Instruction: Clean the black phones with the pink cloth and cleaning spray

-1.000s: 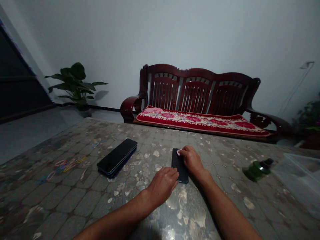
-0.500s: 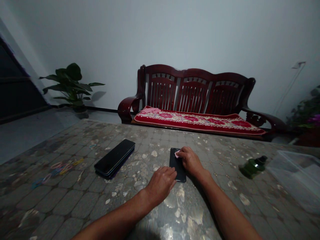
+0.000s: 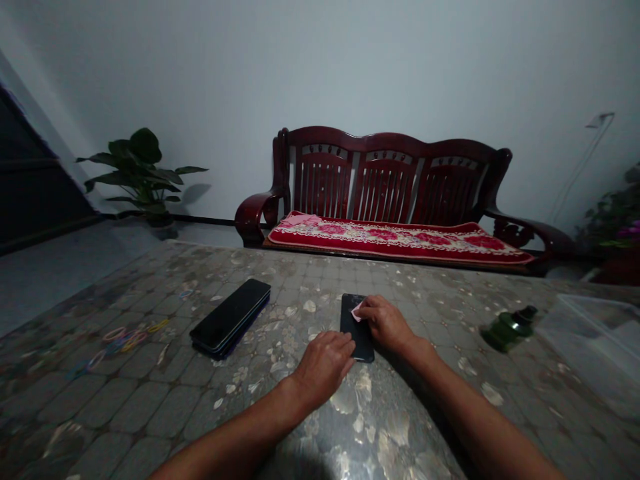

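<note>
The dark smartphone (image 3: 360,341) lies flat on the counter (image 3: 155,407), both hands meeting over it. It should prove light, stiff and thin, with a smooth face that is likely to slide under a sideways push and glass that could crack if dropped or pressed hard at one spot; the long side edges look the safest place to take hold, since its underside sits against the counter. The left hand (image 3: 325,365) rests on the smartphone's near left edge with its fingers stretched and lying close together; the thumb is hidden, so whether they pinch the edge I cannot tell. The right hand (image 3: 389,325) comes in over the smartphone's right edge, its fingers closed on a small pink scrap (image 3: 357,311), cloth or paper, set against the upper part of the face; being thin, it probably bends easily. Left of the smartphone, well clear of the left hand, is a stack of phones (image 3: 233,317), and further left of it lie loose coloured bands (image 3: 127,338). To the smartphone's right, beyond the right forearm, a green bottle (image 3: 509,329) stands near a clear plastic box (image 3: 590,350). Beyond the smartphone is a wooden settee (image 3: 385,177). Only the hands themselves block the smartphone: they cover parts of both long edges.
</note>
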`<state>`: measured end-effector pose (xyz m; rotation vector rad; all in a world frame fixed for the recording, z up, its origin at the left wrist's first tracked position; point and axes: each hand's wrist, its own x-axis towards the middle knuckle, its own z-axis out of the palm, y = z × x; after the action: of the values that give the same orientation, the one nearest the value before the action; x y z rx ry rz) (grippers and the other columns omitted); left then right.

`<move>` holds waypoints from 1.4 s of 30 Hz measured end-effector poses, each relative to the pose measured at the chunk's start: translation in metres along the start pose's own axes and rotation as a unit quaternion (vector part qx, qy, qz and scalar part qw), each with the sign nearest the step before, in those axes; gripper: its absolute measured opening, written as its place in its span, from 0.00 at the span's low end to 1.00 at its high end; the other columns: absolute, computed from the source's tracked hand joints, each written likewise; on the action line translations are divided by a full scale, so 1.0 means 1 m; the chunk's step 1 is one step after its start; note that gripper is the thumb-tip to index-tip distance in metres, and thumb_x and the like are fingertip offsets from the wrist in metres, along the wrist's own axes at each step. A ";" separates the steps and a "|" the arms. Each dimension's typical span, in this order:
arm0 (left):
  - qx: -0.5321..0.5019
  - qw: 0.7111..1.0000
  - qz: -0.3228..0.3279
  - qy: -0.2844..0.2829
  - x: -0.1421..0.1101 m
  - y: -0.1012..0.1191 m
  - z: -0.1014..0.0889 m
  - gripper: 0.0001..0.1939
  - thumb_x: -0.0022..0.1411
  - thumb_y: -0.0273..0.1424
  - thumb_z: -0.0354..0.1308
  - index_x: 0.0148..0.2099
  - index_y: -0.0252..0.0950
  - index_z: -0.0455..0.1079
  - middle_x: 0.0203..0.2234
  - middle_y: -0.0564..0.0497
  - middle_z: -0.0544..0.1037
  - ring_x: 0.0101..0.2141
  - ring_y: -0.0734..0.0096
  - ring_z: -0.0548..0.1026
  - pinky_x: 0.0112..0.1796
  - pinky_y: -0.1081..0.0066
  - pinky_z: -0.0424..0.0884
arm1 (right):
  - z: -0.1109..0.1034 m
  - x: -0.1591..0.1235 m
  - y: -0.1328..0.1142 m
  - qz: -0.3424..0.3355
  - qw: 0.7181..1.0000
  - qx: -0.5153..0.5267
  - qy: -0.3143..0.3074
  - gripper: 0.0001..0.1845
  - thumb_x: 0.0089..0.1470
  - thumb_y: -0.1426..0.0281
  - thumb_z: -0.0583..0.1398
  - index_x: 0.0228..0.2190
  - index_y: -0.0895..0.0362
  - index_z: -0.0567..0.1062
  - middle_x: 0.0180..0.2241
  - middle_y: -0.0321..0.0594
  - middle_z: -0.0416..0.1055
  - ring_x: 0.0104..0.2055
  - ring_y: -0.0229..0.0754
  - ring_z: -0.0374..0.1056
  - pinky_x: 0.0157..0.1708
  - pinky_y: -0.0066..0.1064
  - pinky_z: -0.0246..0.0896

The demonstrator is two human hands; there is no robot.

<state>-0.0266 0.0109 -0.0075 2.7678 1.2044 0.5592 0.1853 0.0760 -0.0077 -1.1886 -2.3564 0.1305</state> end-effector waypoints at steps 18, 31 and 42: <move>0.001 0.999 0.018 0.030 -0.001 -0.004 0.004 0.11 0.60 0.27 0.68 0.46 0.36 0.75 0.47 0.46 0.82 0.46 0.57 0.80 0.48 0.59 0.77 | 0.004 -0.025 -0.019 -0.038 0.997 0.024 0.059 0.18 0.54 0.84 0.55 0.36 0.55 0.81 0.36 0.44 0.75 0.40 0.45 0.68 0.40 0.34 0.64; 0.005 0.998 0.029 0.061 -0.004 -0.007 0.010 0.12 0.61 0.26 0.67 0.48 0.36 0.76 0.47 0.44 0.82 0.46 0.57 0.81 0.48 0.59 0.77 | 0.001 -0.027 -0.019 -0.035 0.998 0.016 0.057 0.16 0.53 0.85 0.56 0.34 0.56 0.80 0.35 0.43 0.74 0.40 0.45 0.67 0.41 0.34 0.62; 0.004 0.998 0.027 0.052 -0.005 -0.007 0.010 0.11 0.62 0.26 0.66 0.48 0.36 0.77 0.46 0.44 0.83 0.47 0.57 0.81 0.47 0.58 0.78 | 0.001 -0.023 -0.017 -0.029 0.999 -0.013 0.042 0.18 0.51 0.85 0.57 0.35 0.54 0.81 0.36 0.42 0.74 0.41 0.45 0.67 0.41 0.33 0.62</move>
<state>-0.0311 0.0133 -0.0194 2.8167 1.1554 0.7145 0.1837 0.0480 -0.0121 -1.1144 -2.3239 0.0297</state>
